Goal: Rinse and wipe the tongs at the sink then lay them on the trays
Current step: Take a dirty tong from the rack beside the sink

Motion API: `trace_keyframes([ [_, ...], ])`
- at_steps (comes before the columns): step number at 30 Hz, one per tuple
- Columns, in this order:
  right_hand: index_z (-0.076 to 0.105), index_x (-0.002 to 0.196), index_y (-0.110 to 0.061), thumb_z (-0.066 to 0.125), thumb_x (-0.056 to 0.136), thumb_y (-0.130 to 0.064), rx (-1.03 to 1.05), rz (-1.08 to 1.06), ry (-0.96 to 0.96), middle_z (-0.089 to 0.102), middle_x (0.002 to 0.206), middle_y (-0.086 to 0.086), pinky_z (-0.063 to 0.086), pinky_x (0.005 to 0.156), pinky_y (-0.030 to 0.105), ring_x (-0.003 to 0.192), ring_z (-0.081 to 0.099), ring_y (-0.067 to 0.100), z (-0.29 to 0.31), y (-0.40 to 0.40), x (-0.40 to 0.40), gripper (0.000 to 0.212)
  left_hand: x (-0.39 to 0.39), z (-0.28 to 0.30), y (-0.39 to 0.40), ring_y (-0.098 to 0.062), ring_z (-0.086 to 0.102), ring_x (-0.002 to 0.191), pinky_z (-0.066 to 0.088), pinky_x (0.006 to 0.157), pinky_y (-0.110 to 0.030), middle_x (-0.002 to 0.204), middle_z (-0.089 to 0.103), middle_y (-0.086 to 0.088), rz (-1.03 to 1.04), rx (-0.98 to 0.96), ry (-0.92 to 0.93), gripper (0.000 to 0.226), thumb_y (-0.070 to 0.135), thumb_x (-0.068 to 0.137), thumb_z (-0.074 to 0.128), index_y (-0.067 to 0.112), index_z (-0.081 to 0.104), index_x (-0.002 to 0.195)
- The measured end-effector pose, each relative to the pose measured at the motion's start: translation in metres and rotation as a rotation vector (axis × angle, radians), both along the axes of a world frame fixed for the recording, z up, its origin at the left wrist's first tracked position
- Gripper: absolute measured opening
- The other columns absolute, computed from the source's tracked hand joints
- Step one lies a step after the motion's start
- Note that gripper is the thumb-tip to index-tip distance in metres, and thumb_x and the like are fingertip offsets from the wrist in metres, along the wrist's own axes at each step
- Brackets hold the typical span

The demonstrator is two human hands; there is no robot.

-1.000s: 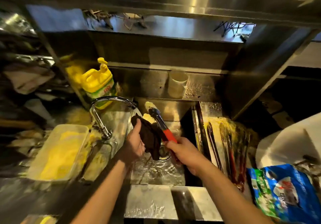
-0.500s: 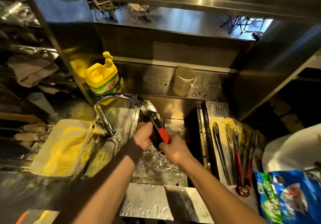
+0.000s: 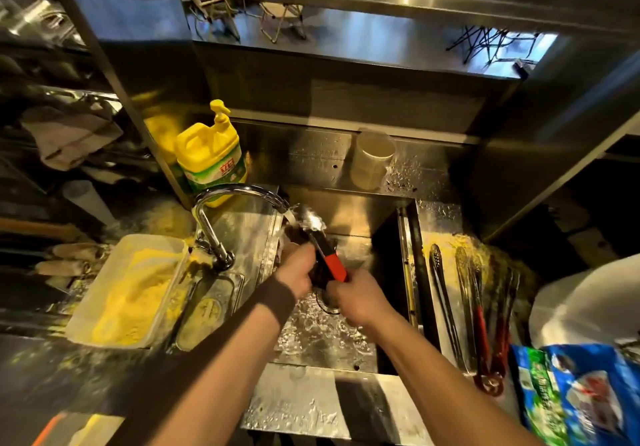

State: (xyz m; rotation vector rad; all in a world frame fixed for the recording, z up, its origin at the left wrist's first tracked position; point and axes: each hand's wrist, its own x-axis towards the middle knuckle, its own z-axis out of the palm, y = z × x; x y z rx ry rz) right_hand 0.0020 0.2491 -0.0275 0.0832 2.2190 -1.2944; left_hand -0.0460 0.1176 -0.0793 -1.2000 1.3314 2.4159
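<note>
Tongs (image 3: 325,250) tips now nearer faucet (image 3: 239,196); hands hide dark cloth (image 3: 320,277).

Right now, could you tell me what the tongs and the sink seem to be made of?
Tongs: shiny metal jaws, probably stainless steel, with bright glints; the red handle sleeve looks like matte plastic or silicone. Sink: brushed stainless steel, judging by its dull grey reflections.

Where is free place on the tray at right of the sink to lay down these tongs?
The right steel tray already holds several tongs, side by side. Bare patches: its far end, beyond their tips, and a thin strip along the steel sink wall. Near the blue-green bag it is crowded.
</note>
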Motion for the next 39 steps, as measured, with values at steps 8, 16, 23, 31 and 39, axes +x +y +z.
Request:
trace_keyframes([
  [8, 0.059, 0.078, -0.012, 0.059, 0.081, -0.012, -0.076, 0.006, -0.078, 0.046, 0.053, -0.005, 0.033, 0.044, 0.026, 0.041, 0.041, 0.009, 0.013, 0.006, 0.005, 0.003, -0.005, -0.008, -0.007, -0.027, 0.068, 0.071, 0.060, 0.060, -0.034, 0.084, 0.070, -0.014, 0.074, -0.138, 0.002, 0.011, -0.003, 0.089, 0.059, 0.005, 0.064, 0.093],
  [16, 0.063, 0.094, -0.012, 0.063, 0.087, -0.043, -0.003, 0.091, -0.224, 0.053, 0.058, -0.005, 0.028, 0.036, 0.023, 0.040, 0.038, 0.008, 0.037, 0.067, -0.007, 0.032, -0.010, -0.026, -0.035, -0.036, 0.069, 0.101, 0.057, 0.090, -0.044, 0.115, 0.069, -0.024, 0.085, -0.437, -0.062, 0.031, 0.016, 0.090, 0.065, 0.003, 0.060, 0.117],
  [23, 0.060, 0.099, -0.017, 0.042, 0.092, -0.059, 0.156, 0.037, -0.004, 0.058, 0.075, 0.003, 0.036, 0.052, 0.032, 0.057, 0.049, 0.016, 0.025, 0.056, -0.021, 0.047, 0.007, -0.027, -0.024, -0.024, 0.073, 0.067, 0.060, 0.063, -0.034, 0.080, 0.075, -0.012, 0.128, -0.014, 0.053, 0.018, 0.017, 0.094, 0.063, 0.002, 0.065, 0.105],
  [31, 0.047, 0.094, -0.026, 0.079, 0.076, -0.018, 0.135, 0.058, 0.088, 0.067, 0.090, 0.006, 0.057, 0.053, 0.037, 0.070, 0.070, 0.024, 0.008, 0.036, -0.018, 0.037, 0.030, -0.020, -0.018, -0.031, 0.075, 0.087, 0.058, 0.072, -0.039, 0.096, 0.078, -0.018, 0.030, 0.371, 0.145, 0.044, 0.040, 0.098, 0.049, 0.004, 0.066, 0.113],
  [39, 0.057, 0.123, -0.034, 0.067, 0.087, -0.018, 0.137, 0.174, 0.114, 0.067, 0.088, -0.007, 0.043, 0.049, 0.013, 0.064, 0.062, -0.001, 0.004, 0.024, -0.020, 0.041, 0.026, -0.019, -0.010, -0.024, 0.073, 0.076, 0.054, 0.068, -0.033, 0.074, 0.079, -0.007, 0.062, 0.182, 0.078, 0.023, 0.029, 0.095, 0.058, 0.010, 0.071, 0.094],
])
